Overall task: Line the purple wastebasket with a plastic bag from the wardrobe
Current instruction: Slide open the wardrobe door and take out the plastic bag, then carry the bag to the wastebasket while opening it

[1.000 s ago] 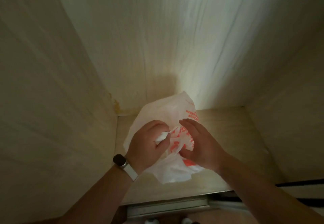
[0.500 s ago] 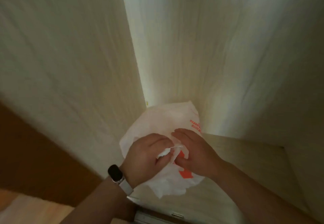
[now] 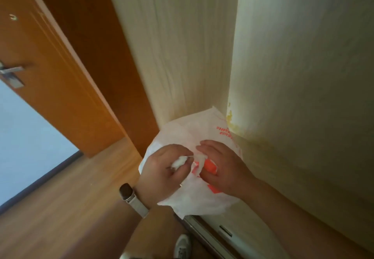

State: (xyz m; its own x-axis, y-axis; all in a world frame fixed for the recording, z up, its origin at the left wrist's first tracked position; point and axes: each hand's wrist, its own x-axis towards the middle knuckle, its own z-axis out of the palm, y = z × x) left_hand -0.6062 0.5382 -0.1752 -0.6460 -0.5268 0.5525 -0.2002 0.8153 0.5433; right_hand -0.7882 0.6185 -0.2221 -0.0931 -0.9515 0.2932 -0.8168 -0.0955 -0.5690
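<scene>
A white plastic bag (image 3: 182, 131) with orange-red print bulges at the front of the pale wooden wardrobe (image 3: 293, 76), near its left corner. My left hand (image 3: 162, 169), with a watch on the wrist, grips a bunched white piece of the bag in curled fingers. My right hand (image 3: 220, 167) lies on the bag to the right, its fingers curled round a fold of the plastic beside the orange print. The two hands almost touch. No purple wastebasket is in view.
An orange-brown door (image 3: 50, 72) with a metal handle (image 3: 11, 75) stands open at the left, beside the wardrobe's outer side panel (image 3: 182, 46). Wooden floor (image 3: 60, 208) spreads below. The wardrobe's sliding-door rail (image 3: 204, 232) runs along its front edge, and a shoe (image 3: 182, 246) shows at the bottom.
The view has swung left, bringing the door and floor into sight. Both hands keep hold of the bag, which has come forward to the wardrobe's front left edge.
</scene>
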